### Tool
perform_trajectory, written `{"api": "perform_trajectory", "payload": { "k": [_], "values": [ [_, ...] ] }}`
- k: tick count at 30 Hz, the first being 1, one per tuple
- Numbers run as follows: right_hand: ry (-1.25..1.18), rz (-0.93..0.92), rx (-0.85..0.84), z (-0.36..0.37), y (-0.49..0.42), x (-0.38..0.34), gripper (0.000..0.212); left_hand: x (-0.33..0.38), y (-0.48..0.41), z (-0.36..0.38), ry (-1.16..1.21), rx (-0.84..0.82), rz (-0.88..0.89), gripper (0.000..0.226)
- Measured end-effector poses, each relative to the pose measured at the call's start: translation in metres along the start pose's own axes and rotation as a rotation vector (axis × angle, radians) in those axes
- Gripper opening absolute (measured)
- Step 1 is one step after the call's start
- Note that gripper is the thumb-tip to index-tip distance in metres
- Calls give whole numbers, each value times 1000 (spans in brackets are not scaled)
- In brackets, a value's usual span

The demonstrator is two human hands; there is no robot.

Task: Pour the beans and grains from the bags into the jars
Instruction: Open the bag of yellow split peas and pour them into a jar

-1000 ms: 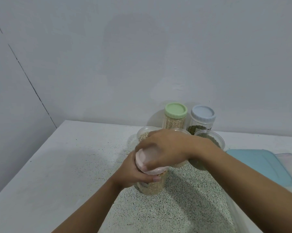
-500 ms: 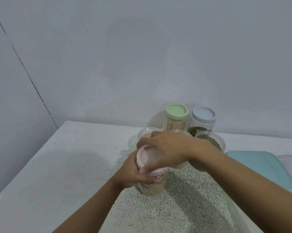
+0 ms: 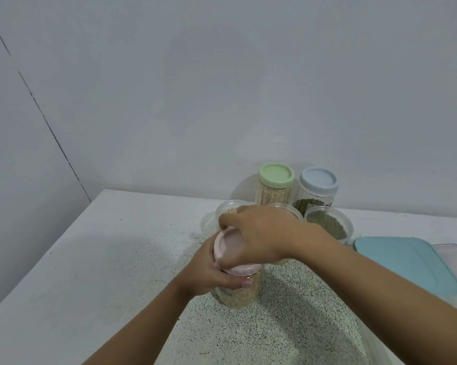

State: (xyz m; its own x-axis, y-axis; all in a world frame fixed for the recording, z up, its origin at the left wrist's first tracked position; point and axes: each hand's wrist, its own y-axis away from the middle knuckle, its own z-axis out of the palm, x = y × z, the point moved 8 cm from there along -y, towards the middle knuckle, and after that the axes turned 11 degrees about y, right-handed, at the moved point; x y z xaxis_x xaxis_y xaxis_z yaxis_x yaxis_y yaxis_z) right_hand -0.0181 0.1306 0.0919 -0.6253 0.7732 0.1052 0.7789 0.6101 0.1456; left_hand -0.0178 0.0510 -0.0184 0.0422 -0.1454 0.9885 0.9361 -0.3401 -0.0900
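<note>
Landmark: the pink-lidded jar [image 3: 238, 296] stands upright on the tabletop [image 3: 90, 259] directly in front of you. All positions below are referenced to it.
Tabletop: white, with dark flecks that are densest around the jar and on its near side.
Jar contents: pale grains fill the clear wall wherever it shows below your fingers.
Left hand [image 3: 209, 272]: wrapped around the jar's upper wall just under the lid. Your thumb lies across the near side, nail visible.
Pink lid [image 3: 232, 248]: on the jar mouth. You cannot tell whether it is fully seated.
Right hand [image 3: 259, 235]: reaches in from the right and covers the lid's far and right parts. Your fingers curl down over the rim and grip it.
Left tub [image 3: 227, 209]: open, clear, just behind the jar. It holds pale grains and is mostly hidden.
Middle tub [image 3: 288, 208]: behind the jar and slightly right, largely hidden by your right hand. Its contents cannot be told.
Right tub [image 3: 327, 225]: open, clear, behind and right of the jar. It holds green beans.
Teal flat lid [image 3: 401, 264]: well to the right of the jar, lying flat.
Green-lidded jar [image 3: 276, 185]: beyond the tubs, by the wall [image 3: 222, 88]. It is closed and holds pale grains.
Blue-lidded jar [image 3: 318, 188]: far behind and right of the landmark, just beside the green-lidded jar. It is closed and holds dark green beans.
</note>
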Motion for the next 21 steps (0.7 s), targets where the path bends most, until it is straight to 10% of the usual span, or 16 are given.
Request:
{"api": "perform_trajectory", "payload": {
  "k": [21],
  "values": [
    [159, 52, 288, 15, 9, -7, 72, 10, 4, -1, -106, 74, 65, 80]
  ]
}}
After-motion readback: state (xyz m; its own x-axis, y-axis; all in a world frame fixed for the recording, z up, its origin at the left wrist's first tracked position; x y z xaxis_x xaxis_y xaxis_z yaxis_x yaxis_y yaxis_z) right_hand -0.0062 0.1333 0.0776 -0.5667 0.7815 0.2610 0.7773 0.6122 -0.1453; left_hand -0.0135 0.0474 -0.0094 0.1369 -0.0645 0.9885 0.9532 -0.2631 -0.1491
